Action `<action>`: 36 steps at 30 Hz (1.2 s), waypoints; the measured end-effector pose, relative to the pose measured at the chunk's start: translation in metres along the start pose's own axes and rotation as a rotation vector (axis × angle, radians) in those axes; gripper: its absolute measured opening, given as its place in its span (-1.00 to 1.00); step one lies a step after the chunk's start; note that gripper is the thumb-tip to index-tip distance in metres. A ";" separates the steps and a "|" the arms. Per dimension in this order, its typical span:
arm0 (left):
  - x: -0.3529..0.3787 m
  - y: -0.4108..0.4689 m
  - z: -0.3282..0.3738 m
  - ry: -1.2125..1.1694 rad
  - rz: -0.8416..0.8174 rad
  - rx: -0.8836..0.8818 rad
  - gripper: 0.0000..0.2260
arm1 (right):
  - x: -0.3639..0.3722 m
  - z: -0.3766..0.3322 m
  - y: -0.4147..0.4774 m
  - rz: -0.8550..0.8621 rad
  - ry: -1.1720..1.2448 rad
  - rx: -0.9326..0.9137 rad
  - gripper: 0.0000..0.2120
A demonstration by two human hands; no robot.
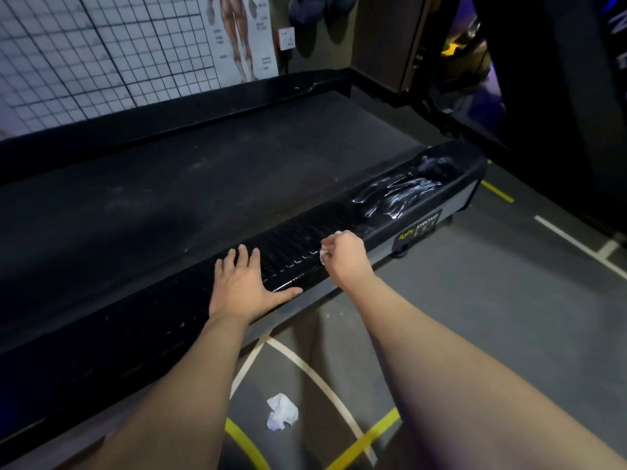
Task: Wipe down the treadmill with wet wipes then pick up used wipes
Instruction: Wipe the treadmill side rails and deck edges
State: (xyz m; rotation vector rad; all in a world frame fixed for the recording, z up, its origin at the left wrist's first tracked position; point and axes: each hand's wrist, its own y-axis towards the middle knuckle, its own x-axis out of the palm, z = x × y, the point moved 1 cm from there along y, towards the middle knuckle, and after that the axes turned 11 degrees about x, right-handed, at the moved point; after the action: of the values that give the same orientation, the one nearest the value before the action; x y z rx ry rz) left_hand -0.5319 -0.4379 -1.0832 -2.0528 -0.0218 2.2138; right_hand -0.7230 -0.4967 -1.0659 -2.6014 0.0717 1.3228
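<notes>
the treadmill side rail (pixel 298 247) is aligned from 8 to 2 o'clock. the left hand (pixel 242 283) is spread flat on it; at its 2 o'clock the right hand (pixel 346 257) is curled round a wet wipe (pixel 324 255). a used wipe (pixel 282 412) is left at 6 o'clock, nearer the left hand.

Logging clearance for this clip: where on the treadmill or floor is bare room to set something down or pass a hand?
Free: the belt between far rail and near side rail; floor around the crumpled wipe. Crowded: mid side rail, where the left hand lies flat and the right hand grips a second wipe.
</notes>
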 end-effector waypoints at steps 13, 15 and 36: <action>-0.007 -0.005 0.000 -0.076 -0.097 -0.007 0.22 | -0.001 -0.024 -0.017 0.053 -0.237 0.036 -0.76; -0.015 -0.002 0.000 -0.073 -0.153 0.001 0.22 | 0.000 -0.023 -0.023 0.026 -0.314 -0.017 -0.73; -0.017 0.095 0.063 -0.075 -0.114 0.303 0.28 | -0.049 0.023 0.050 0.068 -0.012 -0.180 -0.82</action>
State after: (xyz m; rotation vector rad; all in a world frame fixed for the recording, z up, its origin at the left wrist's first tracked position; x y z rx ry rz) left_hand -0.6013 -0.5295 -1.0702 -1.7644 0.1741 2.0773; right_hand -0.7775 -0.5429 -1.0481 -2.7615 0.0411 1.4292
